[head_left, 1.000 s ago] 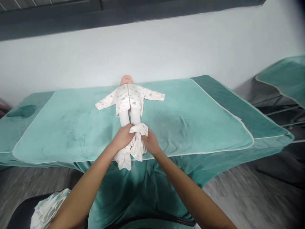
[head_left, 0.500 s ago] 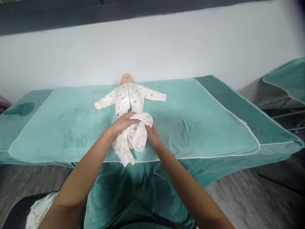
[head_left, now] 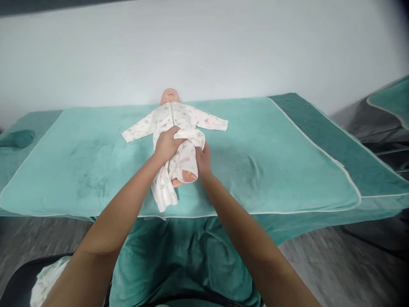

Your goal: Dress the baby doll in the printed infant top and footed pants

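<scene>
green bed (head_left: 96,166) | our left hand (head_left: 168,145) + right hand (head_left: 203,160) gripping printed pants (head_left: 188,158) | doll's foot (head_left: 189,175) this side of fingers, let's tug evenly

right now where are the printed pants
In the head view, the printed pants are slightly left of centre, between the left hand and right hand, over the lower body of the doll on the green bed.

A baby doll (head_left: 165,115) on a draped bed (head_left: 319,128) suggests a care-training room
</scene>
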